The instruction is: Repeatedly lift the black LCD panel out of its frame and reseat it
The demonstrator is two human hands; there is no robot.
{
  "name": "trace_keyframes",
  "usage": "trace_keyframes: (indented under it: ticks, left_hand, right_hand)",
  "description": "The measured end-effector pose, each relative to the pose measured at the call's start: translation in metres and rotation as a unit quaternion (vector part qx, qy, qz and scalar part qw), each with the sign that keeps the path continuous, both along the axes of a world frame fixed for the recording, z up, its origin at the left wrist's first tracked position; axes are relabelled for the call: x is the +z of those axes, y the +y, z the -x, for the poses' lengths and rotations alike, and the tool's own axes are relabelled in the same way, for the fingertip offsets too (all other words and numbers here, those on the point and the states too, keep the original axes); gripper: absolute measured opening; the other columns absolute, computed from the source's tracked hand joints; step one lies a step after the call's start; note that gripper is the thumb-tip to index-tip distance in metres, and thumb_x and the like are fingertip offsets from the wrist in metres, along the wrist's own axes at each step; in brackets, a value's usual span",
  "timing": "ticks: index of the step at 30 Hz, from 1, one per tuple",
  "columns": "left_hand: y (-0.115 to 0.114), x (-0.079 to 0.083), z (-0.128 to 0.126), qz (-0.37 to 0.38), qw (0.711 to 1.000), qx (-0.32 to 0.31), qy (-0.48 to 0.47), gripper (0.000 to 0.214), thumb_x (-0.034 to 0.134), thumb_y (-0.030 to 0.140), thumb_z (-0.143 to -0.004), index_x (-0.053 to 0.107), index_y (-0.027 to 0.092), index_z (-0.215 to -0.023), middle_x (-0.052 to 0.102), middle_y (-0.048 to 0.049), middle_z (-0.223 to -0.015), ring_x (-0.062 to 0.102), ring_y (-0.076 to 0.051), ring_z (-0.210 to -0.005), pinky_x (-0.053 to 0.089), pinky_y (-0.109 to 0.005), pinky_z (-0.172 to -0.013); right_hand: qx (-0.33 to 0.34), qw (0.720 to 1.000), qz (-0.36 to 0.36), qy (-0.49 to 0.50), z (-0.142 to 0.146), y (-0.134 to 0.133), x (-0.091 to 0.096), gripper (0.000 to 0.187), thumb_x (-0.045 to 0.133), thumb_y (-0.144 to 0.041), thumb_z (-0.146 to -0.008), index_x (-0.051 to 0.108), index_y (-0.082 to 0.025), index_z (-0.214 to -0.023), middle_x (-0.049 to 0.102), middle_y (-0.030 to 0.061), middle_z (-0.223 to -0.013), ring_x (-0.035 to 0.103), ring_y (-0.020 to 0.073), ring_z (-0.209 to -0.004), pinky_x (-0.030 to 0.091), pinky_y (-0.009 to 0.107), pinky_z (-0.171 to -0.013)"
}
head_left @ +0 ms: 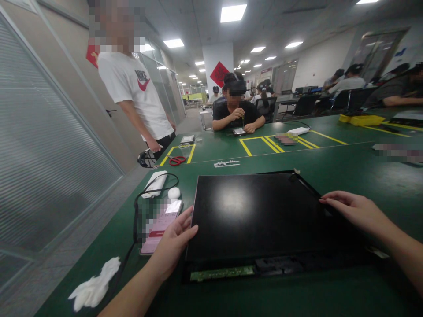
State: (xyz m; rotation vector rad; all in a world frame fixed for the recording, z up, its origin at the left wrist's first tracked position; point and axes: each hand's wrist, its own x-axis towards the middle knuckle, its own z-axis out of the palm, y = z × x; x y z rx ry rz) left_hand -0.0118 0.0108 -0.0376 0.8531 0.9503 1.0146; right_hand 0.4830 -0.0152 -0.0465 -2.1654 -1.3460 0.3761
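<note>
The black panel (261, 215) lies flat on the green table (380, 176) directly before me, at 12 o'clock. My left hand (175, 240) takes its edge at 9 o'clock: the thumb lies on top and the fingers (185, 215) are clamped on the rim. My right hand (353, 211) rests on the edge at 3 o'clock, with the fingers stretched, close to each other and closed on nothing. At 6 o'clock of the panel a green circuit strip (221, 273) shows. A phone (161, 224) lies just beside my left hand at 9 o'clock, inside a loop of black cable (135, 215). A white cloth (94, 286) lies at 7 o'clock, and red scissors (177, 160) are far off at 11 o'clock. One person sits across the table at 12 o'clock.
</note>
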Motion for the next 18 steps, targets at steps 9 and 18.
trace_keyframes:
  ticks: [9, 18]
  left_hand:
    - [0.006, -0.013, 0.01, -0.092, 0.988, 0.031, 0.119, 0.065, 0.091, 0.033, -0.067, 0.071, 0.023, -0.128, 0.046, -0.0101, -0.161, 0.036, -0.037, -0.15, 0.03, -0.046, -0.123]
    - [0.011, -0.032, 0.015, -0.131, 0.976, 0.049, 0.164, 0.056, 0.088, 0.027, -0.067, 0.075, 0.026, -0.122, 0.036, -0.0084, -0.166, 0.027, -0.033, -0.154, 0.019, -0.045, -0.126]
  right_hand:
    - [0.009, 1.0, -0.004, -0.007, -0.002, 0.002, -0.004, 0.045, 0.054, -0.062, -0.066, 0.078, -0.028, -0.084, 0.08, 0.0047, -0.093, 0.073, 0.0291, -0.089, 0.052, 0.038, -0.078]
    - [0.011, 1.0, -0.003, -0.007, 0.002, 0.0, 0.001, 0.046, 0.053, -0.064, -0.065, 0.079, -0.029, -0.082, 0.08, 0.0049, -0.091, 0.073, 0.03, -0.088, 0.052, 0.04, -0.078]
